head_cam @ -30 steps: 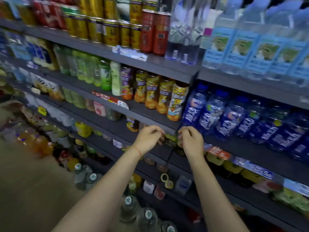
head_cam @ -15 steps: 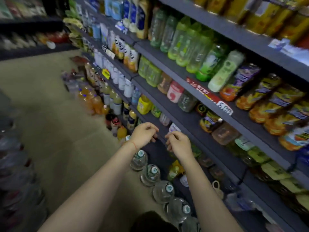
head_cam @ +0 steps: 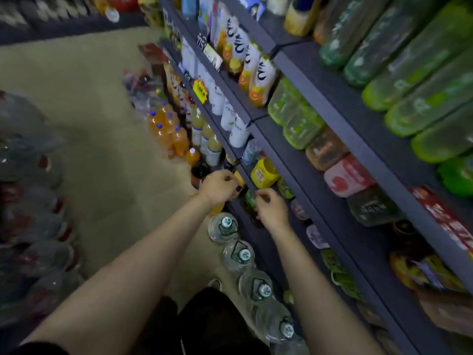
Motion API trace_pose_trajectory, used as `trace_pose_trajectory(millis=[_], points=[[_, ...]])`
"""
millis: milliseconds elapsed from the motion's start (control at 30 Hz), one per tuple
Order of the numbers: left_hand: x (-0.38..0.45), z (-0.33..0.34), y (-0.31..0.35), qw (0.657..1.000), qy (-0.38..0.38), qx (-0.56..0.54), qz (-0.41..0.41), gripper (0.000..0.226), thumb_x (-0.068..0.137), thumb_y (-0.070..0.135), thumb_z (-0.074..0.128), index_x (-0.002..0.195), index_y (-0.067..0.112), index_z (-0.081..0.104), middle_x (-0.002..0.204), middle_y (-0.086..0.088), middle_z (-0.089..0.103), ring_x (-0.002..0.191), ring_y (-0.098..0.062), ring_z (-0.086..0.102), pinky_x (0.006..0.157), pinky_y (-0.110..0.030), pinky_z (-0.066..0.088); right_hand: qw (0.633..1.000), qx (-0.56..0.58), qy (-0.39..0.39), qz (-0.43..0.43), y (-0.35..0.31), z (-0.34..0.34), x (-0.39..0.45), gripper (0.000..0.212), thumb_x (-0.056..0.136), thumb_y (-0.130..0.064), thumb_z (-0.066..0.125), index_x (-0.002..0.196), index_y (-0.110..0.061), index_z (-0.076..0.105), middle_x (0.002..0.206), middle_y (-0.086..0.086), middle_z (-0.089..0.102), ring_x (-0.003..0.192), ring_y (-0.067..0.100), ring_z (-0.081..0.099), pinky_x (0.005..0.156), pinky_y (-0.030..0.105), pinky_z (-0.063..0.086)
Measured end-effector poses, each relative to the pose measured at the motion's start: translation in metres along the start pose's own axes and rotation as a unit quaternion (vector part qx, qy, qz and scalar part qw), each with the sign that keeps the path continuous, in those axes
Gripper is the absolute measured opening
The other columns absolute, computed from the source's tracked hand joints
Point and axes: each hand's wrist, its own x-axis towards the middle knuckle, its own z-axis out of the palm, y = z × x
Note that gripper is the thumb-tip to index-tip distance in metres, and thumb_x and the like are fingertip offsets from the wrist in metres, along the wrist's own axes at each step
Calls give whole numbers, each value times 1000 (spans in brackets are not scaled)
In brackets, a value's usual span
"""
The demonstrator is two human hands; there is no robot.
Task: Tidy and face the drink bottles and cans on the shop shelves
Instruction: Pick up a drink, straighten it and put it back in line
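- Shop aisle, dark shelves running up the right of frame, beige floor at left.
- Left hand at centre: fingers curled, grip unclear.
- Right hand just beside: fingers curled near green-capped bottle, hold unclear.
- Water jugs lined up below the hands.
- Yellow tub above the right hand.

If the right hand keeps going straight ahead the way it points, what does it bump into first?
Probably the yellow tub at the shelf edge, just beyond the right hand. Depth is hard to judge, so it might meet the edge first.
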Motion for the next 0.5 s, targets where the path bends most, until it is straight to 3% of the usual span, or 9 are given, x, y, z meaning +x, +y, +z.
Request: trace_pose_trajectory(millis=[133,233,300,367,433,500], points=[[75,-14,-6,998,-44,34,-8,26,94,15,47,85,-2,64,80,-16,70,76,-35,67,71,-46,56,995,-96,-27,7,-25,24,73,36,98,-21,51,134,-16,56,137,7,57,119,30,56,84,32,44],[134,-19,-13,997,-66,42,3,33,97,18,47,65,10,51,65,-6,59,66,-31,58,63,-36,48,984,-174,-43,-9,-32,49,133,54,98,-17,54,150,-19,37,153,12,38,132,32,45,88,35,43],[169,-21,-16,995,-94,40,-1,32,99,13,46,67,8,48,65,0,50,60,-17,47,56,-28,41,978,-204,-37,11,-37,63,170,71,98,-17,56,157,-25,18,160,15,22,132,38,43,88,40,46],[203,-22,-24,992,-123,38,-17,28,97,13,47,70,6,51,66,0,47,60,-16,41,53,-31,36,976,-217,-13,23,-44,76,206,77,97,-23,57,158,-28,9,162,17,13,133,41,41,90,44,47],[237,-24,-36,989,-142,-4,-45,30,94,21,49,65,13,48,62,-3,46,62,-23,41,61,-32,36,976,-210,10,57,-47,87,245,75,97,-28,57,158,-23,12,160,17,21,138,39,37,100,46,45],[262,-26,-45,987,-154,23,-47,28,98,23,46,73,12,50,66,-6,50,65,-26,45,64,-37,38,973,-215,32,80,-47,91,270,63,99,-26,53,155,-15,25,155,16,36,135,36,42,103,42,41]])
